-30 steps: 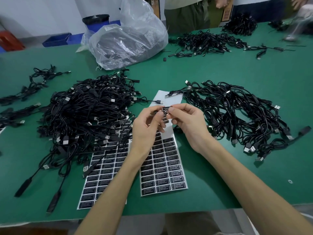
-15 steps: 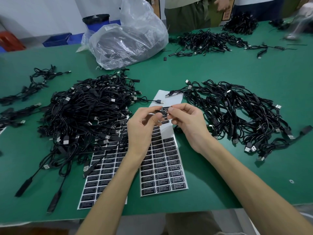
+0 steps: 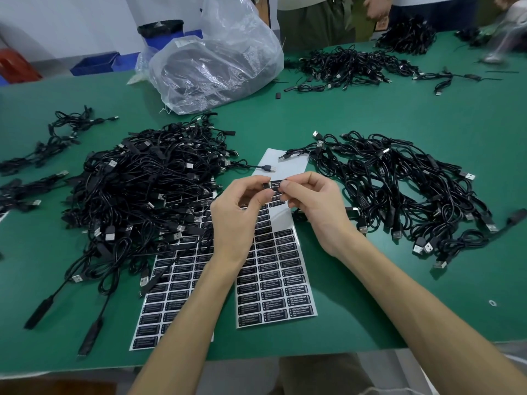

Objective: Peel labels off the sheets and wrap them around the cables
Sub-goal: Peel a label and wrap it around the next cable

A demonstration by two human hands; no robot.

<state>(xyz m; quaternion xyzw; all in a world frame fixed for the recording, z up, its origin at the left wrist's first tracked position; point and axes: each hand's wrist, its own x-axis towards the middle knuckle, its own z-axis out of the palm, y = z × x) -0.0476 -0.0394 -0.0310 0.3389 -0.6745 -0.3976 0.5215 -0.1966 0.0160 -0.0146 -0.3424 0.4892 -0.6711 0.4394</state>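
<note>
At the middle of the head view, above the green counter (image 3: 370,115): one label (image 3: 276,186), black with white print, pinched at its left end by the left hand (image 3: 236,212) and at its right end by the right hand (image 3: 316,206), fingers of both curled in. Whether a cable sits inside the label cannot be told.

Flat on the counter, under the hands: two sheets of labels.
- Left sheet (image 3: 174,303): upper part covered by cables.
- Right sheet (image 3: 279,280): upper rows bare.

Black cables, four heaps:
- Left heap (image 3: 137,195), large.
- Right heap (image 3: 399,195), large.
- Far heap (image 3: 348,64).
- Corner heap (image 3: 407,35).

One clear plastic bag (image 3: 216,58), at the far side, with dark contents.
</note>
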